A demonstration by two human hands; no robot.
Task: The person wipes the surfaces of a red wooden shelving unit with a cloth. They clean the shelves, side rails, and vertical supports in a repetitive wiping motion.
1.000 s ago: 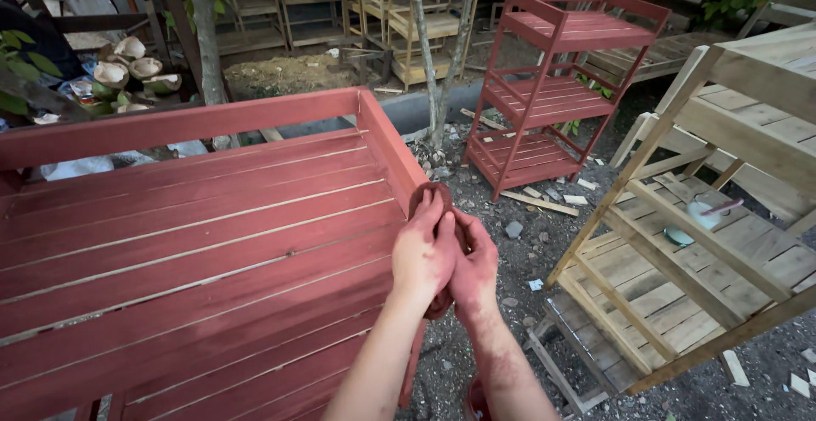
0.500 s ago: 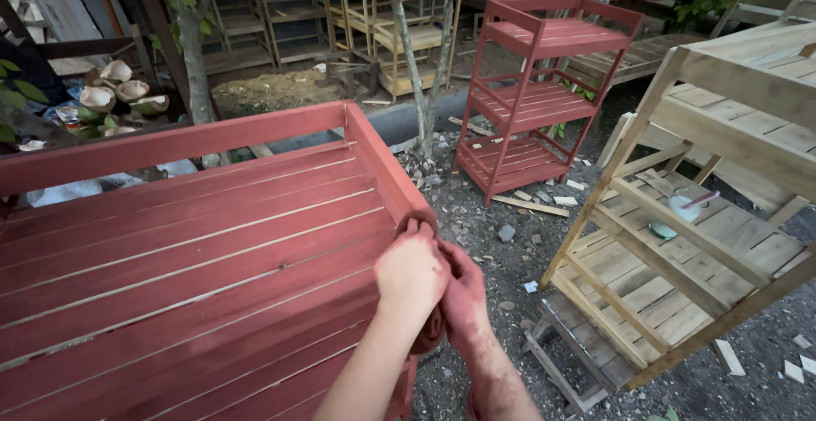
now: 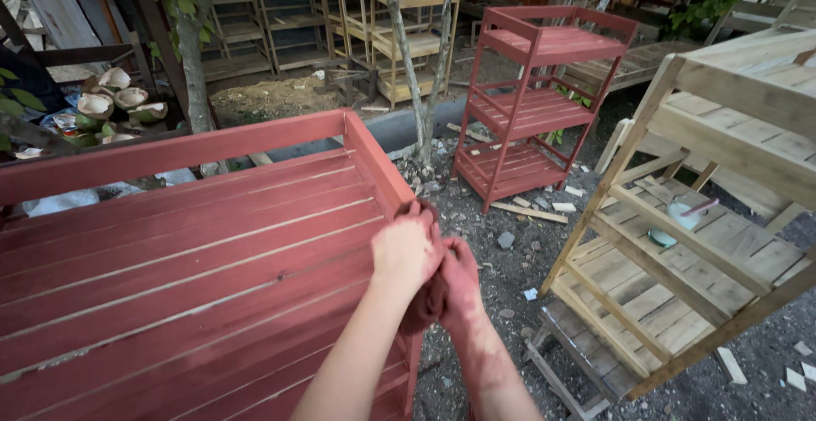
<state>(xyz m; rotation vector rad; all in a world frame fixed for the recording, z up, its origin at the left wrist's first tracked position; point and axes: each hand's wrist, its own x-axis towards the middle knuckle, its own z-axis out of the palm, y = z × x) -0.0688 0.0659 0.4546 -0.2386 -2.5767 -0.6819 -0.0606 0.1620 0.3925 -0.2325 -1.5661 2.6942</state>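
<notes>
Item: red-stained rag point(image 3: 422, 302), lower centre, at painted rack's point(image 3: 212, 242) right rail.
L hand point(image 3: 406, 251): clenched on rag.
R hand point(image 3: 459, 281): paint-smeared, gripping rag too.
Handling: prob. soft, light, wet/slippery; bunch it, grip mid-wad.

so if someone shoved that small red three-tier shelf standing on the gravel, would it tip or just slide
The red three-tier shelf looks tall and narrow on thin legs, so a push near the top would probably tip it. The gravel ground under it is uneven with scraps, so sliding seems unlikely. Open slats suggest it is fairly light.
</notes>
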